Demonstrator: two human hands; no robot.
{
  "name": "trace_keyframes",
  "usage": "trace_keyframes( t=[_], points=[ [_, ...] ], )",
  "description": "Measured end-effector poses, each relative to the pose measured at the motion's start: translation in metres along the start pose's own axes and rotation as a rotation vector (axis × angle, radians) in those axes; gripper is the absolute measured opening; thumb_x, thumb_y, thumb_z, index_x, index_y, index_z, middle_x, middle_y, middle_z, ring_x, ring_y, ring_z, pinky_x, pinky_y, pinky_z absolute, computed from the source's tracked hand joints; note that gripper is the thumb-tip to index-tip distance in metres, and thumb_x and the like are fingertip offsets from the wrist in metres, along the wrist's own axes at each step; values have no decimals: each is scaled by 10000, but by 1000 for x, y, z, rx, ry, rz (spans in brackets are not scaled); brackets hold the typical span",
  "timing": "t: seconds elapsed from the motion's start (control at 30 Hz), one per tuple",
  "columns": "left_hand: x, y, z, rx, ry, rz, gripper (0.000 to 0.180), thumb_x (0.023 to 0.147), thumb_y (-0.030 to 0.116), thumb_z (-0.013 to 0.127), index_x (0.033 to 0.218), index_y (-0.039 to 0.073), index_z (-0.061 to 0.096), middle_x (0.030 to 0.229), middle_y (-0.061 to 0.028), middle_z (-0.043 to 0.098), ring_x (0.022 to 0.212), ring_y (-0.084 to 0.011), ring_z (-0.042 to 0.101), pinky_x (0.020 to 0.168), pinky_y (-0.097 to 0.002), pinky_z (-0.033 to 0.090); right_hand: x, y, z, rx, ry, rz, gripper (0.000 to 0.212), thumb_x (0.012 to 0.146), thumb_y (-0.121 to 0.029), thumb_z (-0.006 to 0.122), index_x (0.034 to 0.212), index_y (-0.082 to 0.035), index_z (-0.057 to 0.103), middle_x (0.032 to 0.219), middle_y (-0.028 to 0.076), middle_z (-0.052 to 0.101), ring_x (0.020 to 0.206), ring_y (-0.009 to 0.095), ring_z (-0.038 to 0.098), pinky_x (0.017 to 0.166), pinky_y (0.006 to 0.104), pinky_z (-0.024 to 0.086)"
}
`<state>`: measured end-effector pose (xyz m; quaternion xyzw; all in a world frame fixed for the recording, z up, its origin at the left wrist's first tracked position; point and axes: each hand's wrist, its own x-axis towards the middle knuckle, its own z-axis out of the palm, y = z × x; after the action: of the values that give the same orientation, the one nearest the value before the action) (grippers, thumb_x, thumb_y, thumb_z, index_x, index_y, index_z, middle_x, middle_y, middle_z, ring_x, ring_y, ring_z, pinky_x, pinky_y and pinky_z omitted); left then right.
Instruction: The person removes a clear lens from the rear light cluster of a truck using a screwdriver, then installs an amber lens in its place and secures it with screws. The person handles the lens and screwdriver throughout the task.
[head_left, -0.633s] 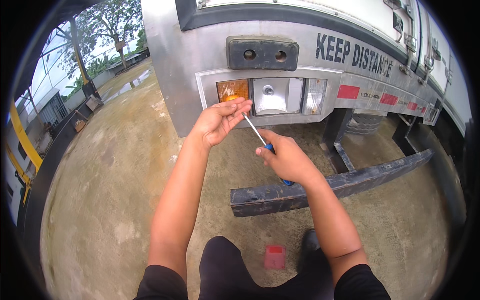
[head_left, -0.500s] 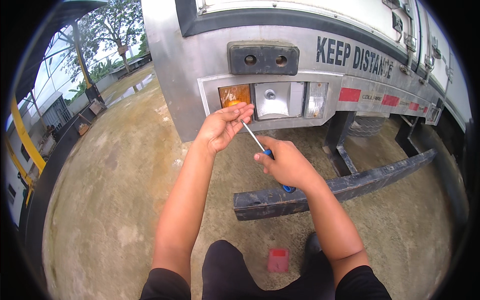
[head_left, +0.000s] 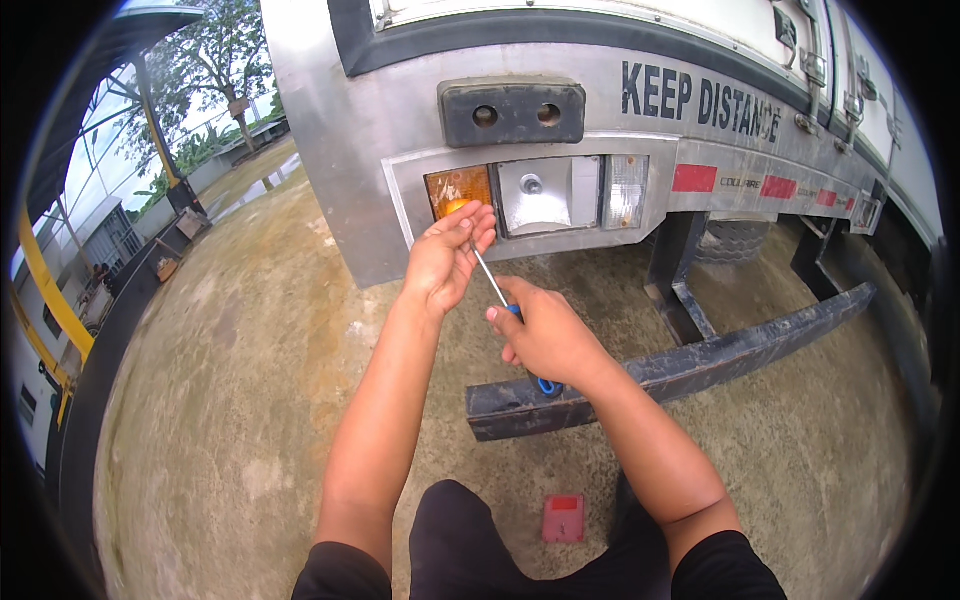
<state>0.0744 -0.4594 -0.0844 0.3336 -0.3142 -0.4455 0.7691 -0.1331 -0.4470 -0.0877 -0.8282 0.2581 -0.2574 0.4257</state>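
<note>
Gripping a blue-handled screwdriver (head_left: 500, 295), the right hand (head_left: 548, 338) is closing tight on it. The left hand (head_left: 447, 262) is pinching its shaft, just below the amber lamp (head_left: 458, 188).

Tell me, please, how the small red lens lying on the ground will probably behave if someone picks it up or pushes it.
The red lens looks like thin moulded plastic, so it is probably light and stiff. It lies flat on rough concrete, so a push would likely make it scrape, not roll. Being a lamp cover, it may crack if squeezed or dropped.
</note>
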Motion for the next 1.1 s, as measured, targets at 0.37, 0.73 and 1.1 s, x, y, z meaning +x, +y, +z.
trace_keyframes(
  t=[0.37,0.73,1.1],
  points=[
    [1,-5,-3,-13,-15,20,364,1100,-35,502,1451,-80,582,1341,-195,700,1172,-245,725,1041,-360,623,3,4,-4,73,-39,30,529,1087,-164,632,1539,75,498,922,134,731,653,176,724,598,341,597],
    [3,-10,-6,25,-12,52,339,1097,-14,532,1422,-69,611,1329,-194,712,1153,-246,726,1014,-361,616,8,9,0,360,-76,86,511,1127,-160,564,1562,80,445,997,123,701,681,178,707,629,328,603],
    [0,-3,-4,-19,-12,10,360,1100,-17,515,1449,-70,586,1356,-187,688,1204,-256,708,1056,-366,613,9,14,24,995,-68,147,418,1176,-243,489,1500,19,520,1051,95,677,751,159,691,687,337,636]
  ],
)
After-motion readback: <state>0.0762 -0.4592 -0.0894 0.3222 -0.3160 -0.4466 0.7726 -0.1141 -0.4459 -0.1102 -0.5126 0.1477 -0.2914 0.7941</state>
